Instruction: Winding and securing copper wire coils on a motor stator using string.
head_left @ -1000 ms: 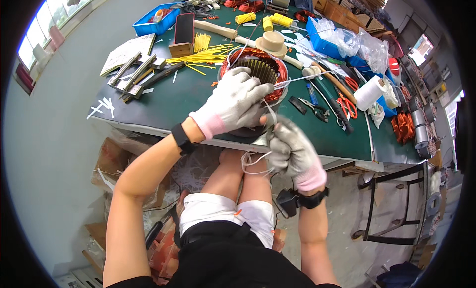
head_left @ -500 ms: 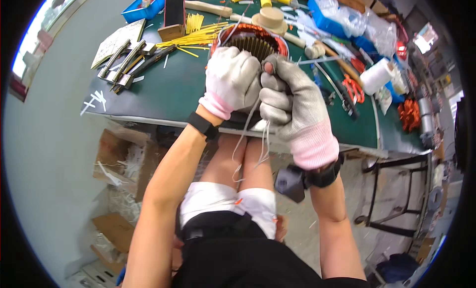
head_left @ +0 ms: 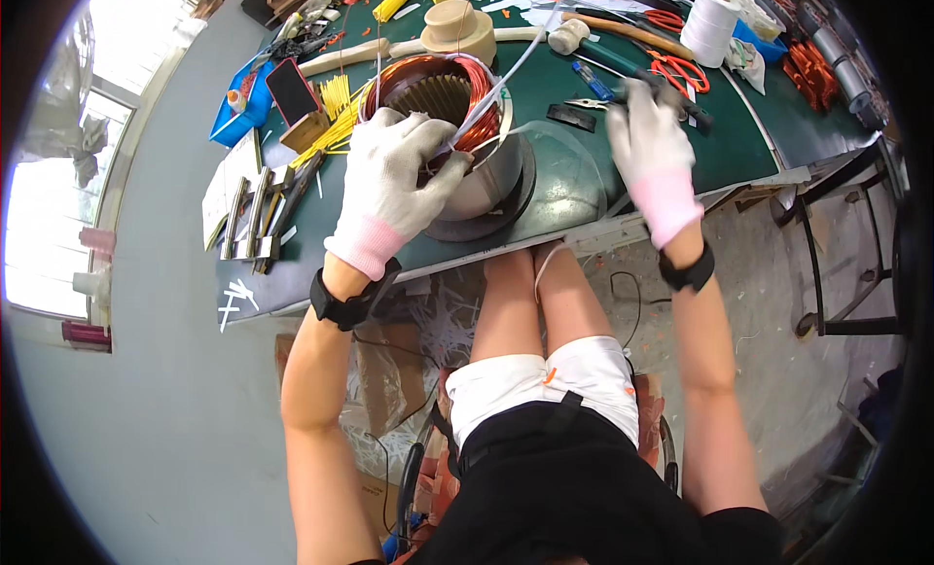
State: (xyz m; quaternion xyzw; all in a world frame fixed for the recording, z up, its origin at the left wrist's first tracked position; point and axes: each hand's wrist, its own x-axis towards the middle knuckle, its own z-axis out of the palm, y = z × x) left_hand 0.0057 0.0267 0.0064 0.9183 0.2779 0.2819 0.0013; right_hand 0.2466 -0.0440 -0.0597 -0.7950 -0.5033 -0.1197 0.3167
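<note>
1. My green-topped workbench (head_left: 749,142) spreads widest, its near edge just in front of my knees.
2. The motor stator (head_left: 479,191) stands upright on a dark round base (head_left: 530,181) near that edge, in front of me. Red-orange copper windings (head_left: 478,84) ring its open top.
3. My gloved left hand (head_left: 394,157) rests on the stator's near left rim, fingers bent and thumb toward them. White cord lies at the fingertips; I cannot tell whether they pinch it.
4. My gloved right hand (head_left: 654,142) is blurred, well apart from the stator and over the tools at the right. Its fingers are spread and extended; I cannot tell whether they touch anything.
5. A wooden mallet (head_left: 566,37) lies beyond the stator, to its right.
6. A stepped round wooden block (head_left: 457,30) sits just behind the windings.
7. A white thread spool (head_left: 710,25) stands beyond my right hand.
8. Scissors with red handles (head_left: 671,59) lie just past my right fingers.
9. Pliers (head_left: 590,104) lie beside that hand, partly hidden.
10. Thin white cord (head_left: 486,105) slants from the windings up to the right.
</note>
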